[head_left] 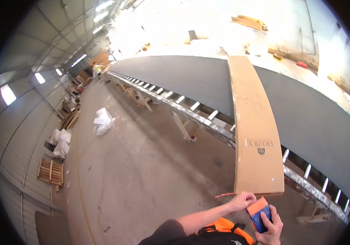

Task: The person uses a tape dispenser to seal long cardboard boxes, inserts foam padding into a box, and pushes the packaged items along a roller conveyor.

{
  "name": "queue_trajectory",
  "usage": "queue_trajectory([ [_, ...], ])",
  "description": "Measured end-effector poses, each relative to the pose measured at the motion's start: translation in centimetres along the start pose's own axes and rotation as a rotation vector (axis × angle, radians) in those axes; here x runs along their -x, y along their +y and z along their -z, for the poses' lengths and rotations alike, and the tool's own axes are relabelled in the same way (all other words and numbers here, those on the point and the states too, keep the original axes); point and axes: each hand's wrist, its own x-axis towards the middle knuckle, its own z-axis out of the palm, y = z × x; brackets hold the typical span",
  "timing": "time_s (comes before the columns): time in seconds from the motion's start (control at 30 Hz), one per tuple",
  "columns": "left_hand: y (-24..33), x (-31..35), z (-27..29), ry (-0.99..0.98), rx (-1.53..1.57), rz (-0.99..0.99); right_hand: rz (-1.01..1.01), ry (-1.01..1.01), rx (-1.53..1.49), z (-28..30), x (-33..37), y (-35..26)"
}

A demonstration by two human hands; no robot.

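A long, flat cardboard box [254,110] lies across the conveyor, its near end jutting out toward me. Just below that end, my left hand [242,201] is closed, fingers pinched together. A thin red strip [225,195] sticks out to the left beside it; the fingers seem to hold it. My right hand [271,229] grips a hand-sized blue and orange block-like object [260,214], thumb pressed on its blue side. Its orange end points up toward the box, close to my left fingers. What kind of object it is, I cannot make out.
A dark belt [175,75] with a metal roller rail [207,122] runs from far left to near right. White plastic wrapping [102,121] lies on the concrete floor. Wooden pallets [50,172] and piled goods line the left wall. Another person [97,69] stands far along the conveyor.
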Motion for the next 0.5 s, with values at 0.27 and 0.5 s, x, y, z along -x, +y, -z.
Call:
queue_trajectory([
  [0.27,9.2,-3.8,7.0,0.259,-0.582,-0.197,-0.105,-0.065,0.253,1.2,-3.3,-3.6],
  [0.5,2.7,-6.9,9.1,0.018,-0.975,-0.265,-0.332,-0.25,0.313,-3.3,1.4,-1.7],
])
